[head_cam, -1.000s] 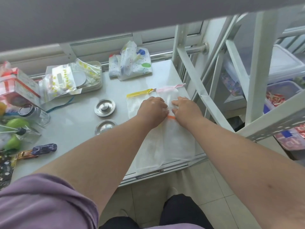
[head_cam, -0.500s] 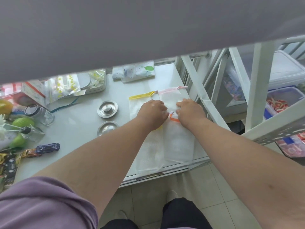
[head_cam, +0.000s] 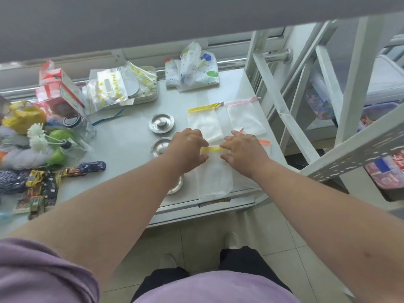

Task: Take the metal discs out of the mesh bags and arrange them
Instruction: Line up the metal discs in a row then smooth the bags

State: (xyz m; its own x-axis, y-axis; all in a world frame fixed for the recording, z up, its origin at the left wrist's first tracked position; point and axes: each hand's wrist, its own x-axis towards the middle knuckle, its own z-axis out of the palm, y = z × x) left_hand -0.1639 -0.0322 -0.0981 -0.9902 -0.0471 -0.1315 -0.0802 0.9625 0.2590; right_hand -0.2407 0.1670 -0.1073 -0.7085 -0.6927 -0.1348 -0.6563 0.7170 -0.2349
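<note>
Four white mesh bags lie flat on the grey table [head_cam: 131, 149]. A yellow-topped bag [head_cam: 204, 123] and a pink-topped bag [head_cam: 244, 117] lie at the back. An orange-topped bag [head_cam: 264, 142] shows beside my right wrist. The nearest bag [head_cam: 215, 173] has a yellow hem, which my left hand [head_cam: 188, 147] and my right hand [head_cam: 243, 148] pinch at either end. Three metal discs sit left of the bags: one in full view [head_cam: 161, 123], one half hidden by my left hand [head_cam: 159, 146], one under my left forearm [head_cam: 176, 185]. Whether the bags hold anything cannot be told.
Toy cars [head_cam: 91, 166], a glass jar [head_cam: 79, 125], zip bags in a tray [head_cam: 122, 88] and a red box [head_cam: 59, 88] crowd the table's left. A patterned pouch [head_cam: 192, 71] lies at the back. A white metal frame [head_cam: 282, 114] stands close on the right. The table's front edge is just below the near bag.
Both hands drew back toward me from the orange-topped bag and now hold the yellow-hemmed bag near the front edge. The view tilted, showing a third disc.
</note>
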